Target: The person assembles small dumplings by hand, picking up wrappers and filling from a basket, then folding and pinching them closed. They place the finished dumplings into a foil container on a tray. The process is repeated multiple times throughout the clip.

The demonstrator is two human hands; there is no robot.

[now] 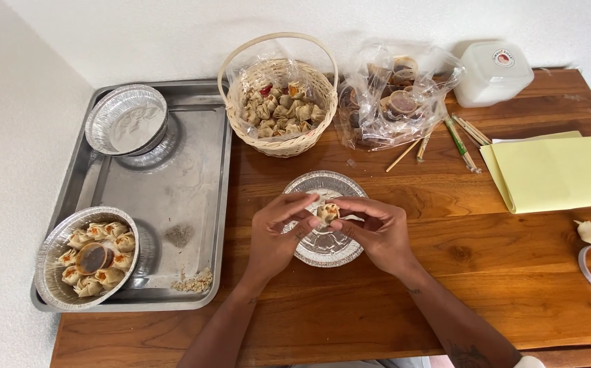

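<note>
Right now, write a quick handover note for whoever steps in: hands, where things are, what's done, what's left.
Left hand and right hand together pinch one small pale dumpling above the round foil dish on the wooden table.
Done: one foil dish of dumplings with a sauce cup sits on the steel tray.
Left: more dumplings in the wicker basket; empty foil dishes stacked on the tray.

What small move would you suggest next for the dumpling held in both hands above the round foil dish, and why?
Probably lower the small pale dumpling into the round foil dish right beneath it. The left hand and right hand pinch it just above that dish, which looks empty, while the foil dish on the steel tray already holds a ring of dumplings.
</note>
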